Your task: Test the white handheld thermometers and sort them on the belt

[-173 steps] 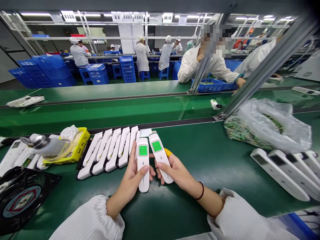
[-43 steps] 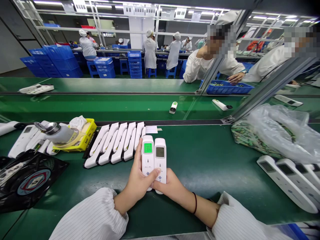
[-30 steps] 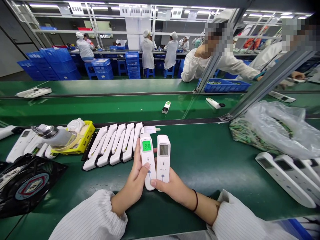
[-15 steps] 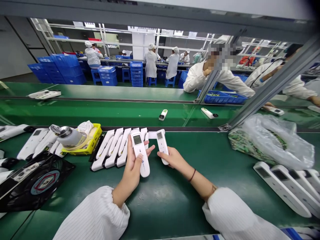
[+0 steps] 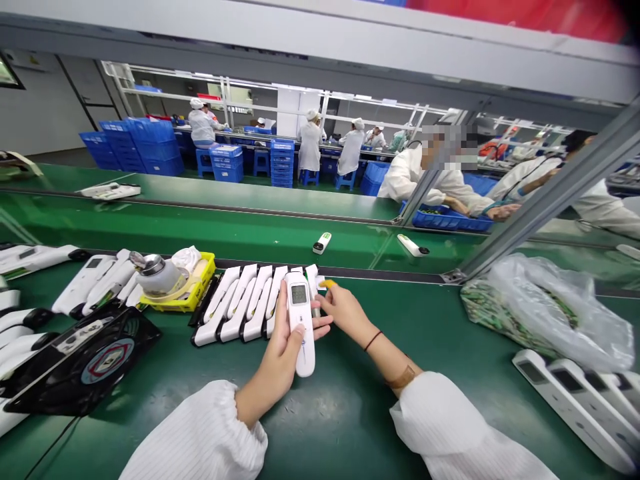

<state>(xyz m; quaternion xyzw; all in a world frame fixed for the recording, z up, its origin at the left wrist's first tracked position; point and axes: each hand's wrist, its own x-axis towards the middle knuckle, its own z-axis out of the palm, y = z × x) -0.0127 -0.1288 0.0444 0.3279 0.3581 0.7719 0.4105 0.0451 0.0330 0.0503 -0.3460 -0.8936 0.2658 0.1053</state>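
A white thermometer [image 5: 301,317] with a small grey screen is held upright in my left hand [image 5: 281,357], its thumb across the front. Just right of it, my right hand [image 5: 345,311] has its fingers bent at the right end of a row of white thermometers [image 5: 235,310]. A device at that end is partly hidden behind my left hand's fingers, so I cannot make out whether my right fingers grip it. Something small and yellow [image 5: 327,284] shows at my right fingertips.
Left are a yellow basket [image 5: 187,301] with a metal-topped bottle [image 5: 157,275] and a black fan [image 5: 107,360]. Right are a plastic bag of green boards [image 5: 545,313] and more thermometers [image 5: 575,407]. Two devices lie on the green strip ahead. People work beyond a metal post [image 5: 540,193].
The device in my right hand has gone to the row's right end, and that hand has moved up with it. My left hand still holds its thermometer. The view has tilted up.
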